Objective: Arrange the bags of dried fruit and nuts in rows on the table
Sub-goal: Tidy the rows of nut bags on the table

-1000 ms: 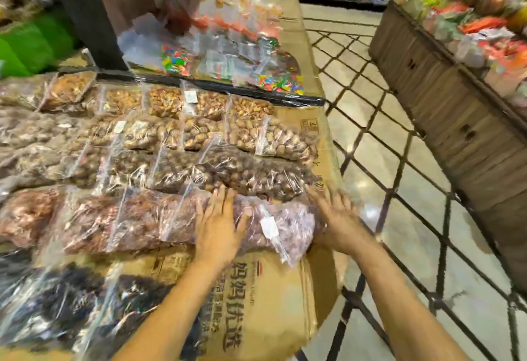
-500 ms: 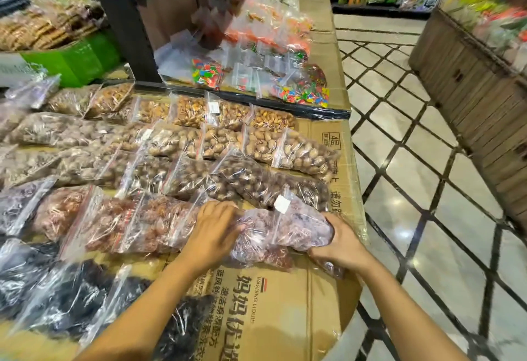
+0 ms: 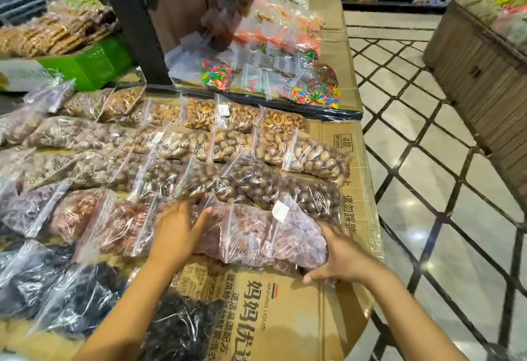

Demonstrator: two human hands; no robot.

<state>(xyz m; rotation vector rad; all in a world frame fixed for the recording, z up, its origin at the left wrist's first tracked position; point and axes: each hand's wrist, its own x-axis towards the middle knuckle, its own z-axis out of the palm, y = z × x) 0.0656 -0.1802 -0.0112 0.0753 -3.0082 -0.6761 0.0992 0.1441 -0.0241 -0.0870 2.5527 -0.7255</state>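
Clear zip bags of nuts and dried fruit lie in rows on a table covered with flattened cardboard [image 3: 288, 320]. At the right end of the reddish row sits a bag of pinkish dried fruit [image 3: 288, 232] with a white price sticker. My right hand [image 3: 339, 258] grips its right lower end, fingers curled under it. My left hand [image 3: 178, 232] lies flat, fingers spread, on the neighbouring reddish bags [image 3: 122, 224]. Behind them run a row of dark brown nuts [image 3: 256, 184], a row of pale shelled nuts [image 3: 285, 149] and a row of small tan nuts [image 3: 239, 115].
Bags of black dried fruit [image 3: 85, 300] fill the near left. Coloured candy bags [image 3: 310, 90] lie on a raised board at the back, beside a dark post [image 3: 128, 18]. The table's right edge drops to a tiled aisle [image 3: 433, 161]; a wooden display counter [image 3: 479, 75] stands across it.
My right hand has slid from the side of the pinkish bag to grip its right end. My left hand shifted slightly left onto the neighbouring bags. The view has moved closer.
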